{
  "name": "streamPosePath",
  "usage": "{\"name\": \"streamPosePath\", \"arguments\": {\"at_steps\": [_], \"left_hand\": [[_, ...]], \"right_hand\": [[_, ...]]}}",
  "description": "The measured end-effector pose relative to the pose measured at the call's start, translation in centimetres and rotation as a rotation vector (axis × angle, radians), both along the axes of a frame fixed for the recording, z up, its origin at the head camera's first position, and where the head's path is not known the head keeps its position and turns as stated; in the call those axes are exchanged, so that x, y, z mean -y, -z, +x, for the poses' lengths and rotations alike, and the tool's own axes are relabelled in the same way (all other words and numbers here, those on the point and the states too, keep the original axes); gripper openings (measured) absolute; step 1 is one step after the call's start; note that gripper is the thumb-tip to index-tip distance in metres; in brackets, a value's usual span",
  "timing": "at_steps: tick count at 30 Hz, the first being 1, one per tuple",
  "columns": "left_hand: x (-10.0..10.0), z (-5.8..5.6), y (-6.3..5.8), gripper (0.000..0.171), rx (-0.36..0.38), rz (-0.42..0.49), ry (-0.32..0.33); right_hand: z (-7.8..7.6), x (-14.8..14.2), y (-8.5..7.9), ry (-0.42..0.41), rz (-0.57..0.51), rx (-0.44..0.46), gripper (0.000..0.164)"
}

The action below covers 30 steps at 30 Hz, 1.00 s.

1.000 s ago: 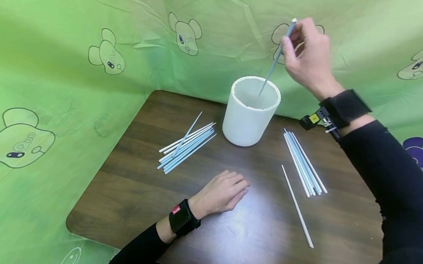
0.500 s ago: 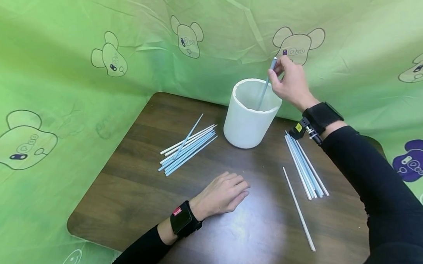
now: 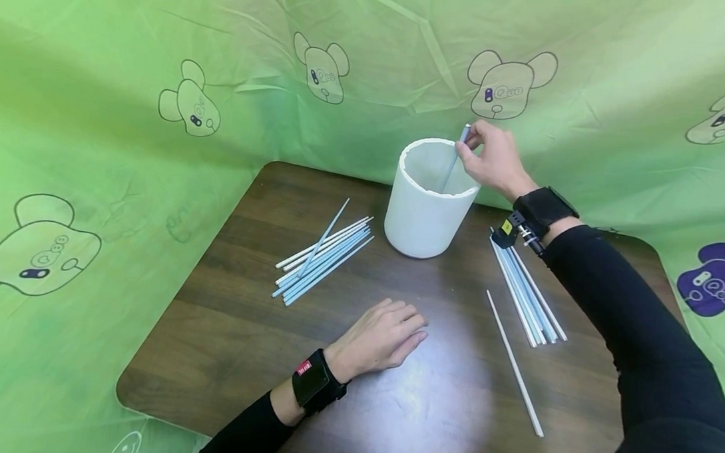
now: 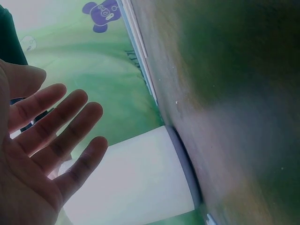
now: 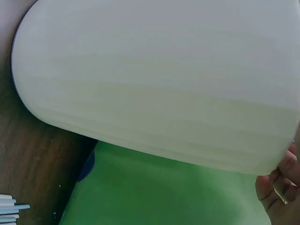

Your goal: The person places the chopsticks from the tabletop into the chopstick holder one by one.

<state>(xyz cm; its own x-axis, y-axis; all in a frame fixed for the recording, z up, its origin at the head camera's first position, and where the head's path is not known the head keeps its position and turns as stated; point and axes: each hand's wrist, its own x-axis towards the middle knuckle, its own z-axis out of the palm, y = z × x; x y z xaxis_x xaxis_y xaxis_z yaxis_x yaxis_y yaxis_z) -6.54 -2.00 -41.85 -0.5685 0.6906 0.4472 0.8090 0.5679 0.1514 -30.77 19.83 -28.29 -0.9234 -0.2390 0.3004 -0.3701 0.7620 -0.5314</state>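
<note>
A thin blue stick (image 3: 452, 164) slants down into a white cylindrical container (image 3: 422, 222) at the back of the table. My right hand (image 3: 493, 158) pinches its upper end just above the container's right rim. In the right wrist view the container's wall (image 5: 154, 84) fills most of the picture, with part of my right hand (image 5: 281, 187) at its rim. My left hand (image 3: 378, 337) is palm down over the front middle of the table, holding nothing. The left wrist view shows the fingers of my left hand (image 4: 51, 140) spread and relaxed.
A pile of blue and white sticks (image 3: 322, 262) lies left of the container, one crossing on top. Another bundle of sticks (image 3: 530, 299) lies on the right, partly under my right wrist. One white stick (image 3: 515, 365) lies apart. A green printed curtain (image 3: 237, 49) hangs behind the table (image 3: 213, 368).
My right hand has moved down and left toward the container, lowering the blue stick deeper into it. The left hand has stayed in place.
</note>
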Motion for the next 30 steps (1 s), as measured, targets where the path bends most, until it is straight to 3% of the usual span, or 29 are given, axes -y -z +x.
{"name": "streamPosePath", "arguments": {"at_steps": [7, 15, 22, 27, 30], "left_hand": [[0.1, 0.0, 0.1, 0.019, 0.014, 0.0, -0.014], [0.2, 0.0, 0.1, 0.021, 0.018, -0.012, -0.019], [0.5, -0.2, 0.1, 0.02, 0.027, -0.008, -0.029], [1.2, -0.5, 0.3, 0.017, 0.039, -0.007, -0.067], [2.1, -1.1, 0.5, 0.015, 0.052, -0.001, -0.113]], "right_hand": [[-0.6, -0.1, 0.6, -0.017, -0.027, -0.029, 0.025], [-0.9, -0.7, 0.3, 0.048, -0.108, 0.067, 0.026], [-0.7, -0.6, 0.1, 0.058, -0.107, 0.054, 0.03], [0.1, -1.0, -0.7, 0.136, -0.166, 0.091, 0.044], [1.1, -1.3, -1.4, 0.194, -0.229, 0.024, 0.046]]}}
